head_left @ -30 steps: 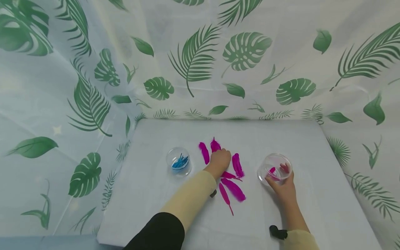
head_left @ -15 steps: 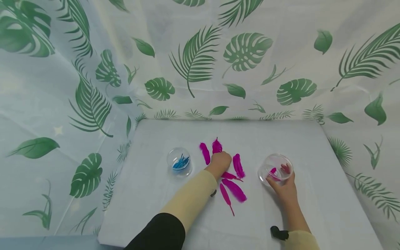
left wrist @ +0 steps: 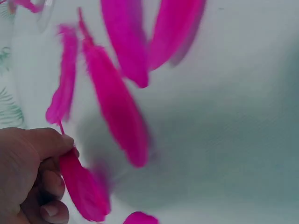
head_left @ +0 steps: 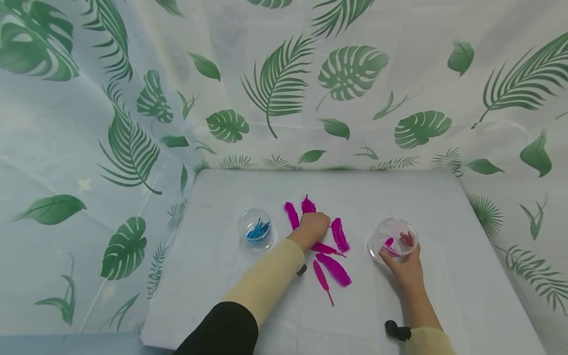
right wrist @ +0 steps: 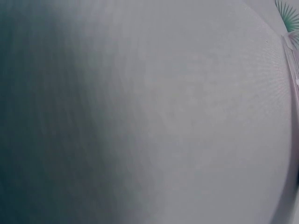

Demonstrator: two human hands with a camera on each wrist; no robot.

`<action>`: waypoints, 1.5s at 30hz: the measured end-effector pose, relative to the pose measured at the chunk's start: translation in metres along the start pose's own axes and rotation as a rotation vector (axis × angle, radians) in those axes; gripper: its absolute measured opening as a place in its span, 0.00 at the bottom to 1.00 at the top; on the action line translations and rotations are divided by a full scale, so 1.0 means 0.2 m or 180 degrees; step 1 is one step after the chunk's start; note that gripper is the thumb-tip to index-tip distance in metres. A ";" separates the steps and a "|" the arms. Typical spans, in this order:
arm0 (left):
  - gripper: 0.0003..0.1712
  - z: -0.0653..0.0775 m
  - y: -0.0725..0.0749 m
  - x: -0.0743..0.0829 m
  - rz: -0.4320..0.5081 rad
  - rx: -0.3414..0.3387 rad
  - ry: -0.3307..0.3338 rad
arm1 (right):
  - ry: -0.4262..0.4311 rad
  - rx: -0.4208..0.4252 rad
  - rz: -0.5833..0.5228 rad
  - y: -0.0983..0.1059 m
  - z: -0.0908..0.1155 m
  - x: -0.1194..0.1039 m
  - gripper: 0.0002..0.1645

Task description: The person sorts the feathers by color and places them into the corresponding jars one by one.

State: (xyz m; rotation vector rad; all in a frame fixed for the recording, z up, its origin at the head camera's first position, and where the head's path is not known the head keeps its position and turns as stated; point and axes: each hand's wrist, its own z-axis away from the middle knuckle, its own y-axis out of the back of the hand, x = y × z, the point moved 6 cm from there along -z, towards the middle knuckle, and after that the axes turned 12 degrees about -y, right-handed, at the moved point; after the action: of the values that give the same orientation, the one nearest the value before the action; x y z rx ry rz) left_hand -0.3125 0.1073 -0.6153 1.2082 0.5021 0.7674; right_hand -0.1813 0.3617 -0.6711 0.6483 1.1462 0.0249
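My left hand (head_left: pixel 314 227) is among the magenta feathers in the middle of the table. In the left wrist view the thumb and fingers of that hand pinch a feather (left wrist: pixel 86 191) by its quill. Other feathers lie around it: one (head_left: pixel 291 215) to its left, one (head_left: pixel 339 235) to its right, and several nearer the body, such as a broad feather (head_left: pixel 334 270) and a narrow one (head_left: pixel 320 277). On the right, my right hand (head_left: pixel 406 271) grips a clear round cup (head_left: pixel 377 240) with something magenta inside. Only a sliver of clear plastic shows in the right wrist view.
Left of the feathers stands another clear cup (head_left: pixel 245 223) with thin blue sticks (head_left: pixel 258 230) in it. A white cloth covers the table (head_left: pixel 452 296). Behind hangs a leaf-printed curtain (head_left: pixel 284 143), meeting the table's far edge.
My left hand has shifted very slightly among the feathers. The right hand keeps its grip on the cup, with little movement; the camera view drifts a little.
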 end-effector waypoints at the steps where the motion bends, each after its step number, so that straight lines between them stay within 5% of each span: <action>1: 0.07 0.00 0.03 0.00 0.0047 0.0042 0.0000 | 0.0005 0.0007 -0.0012 0.00 0.00 0.00 0.65; 12: 0.08 -0.01 0.38 0.01 0.0313 0.0555 -0.0137 | -0.0084 0.0009 0.0029 0.04 0.01 0.01 0.66; 26: 0.10 -0.08 0.69 0.41 0.0668 0.0949 -0.0724 | -0.0040 0.0022 -0.0008 0.05 0.00 0.01 0.66; 34: 0.12 -0.10 0.72 0.64 0.0848 0.1007 -0.1042 | 0.0081 -0.0032 0.0037 0.03 -0.01 -0.01 0.65; 45: 0.12 -0.12 0.55 0.76 0.0553 0.0821 -0.1102 | -0.0286 -0.0156 0.0192 0.02 0.00 0.02 0.73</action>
State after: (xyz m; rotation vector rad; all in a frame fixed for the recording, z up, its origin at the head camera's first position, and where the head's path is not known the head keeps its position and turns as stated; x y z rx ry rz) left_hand -0.2594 0.2550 -0.5094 1.6050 0.2146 0.6326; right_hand -0.1790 0.3669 -0.6732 0.6344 1.0363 0.0744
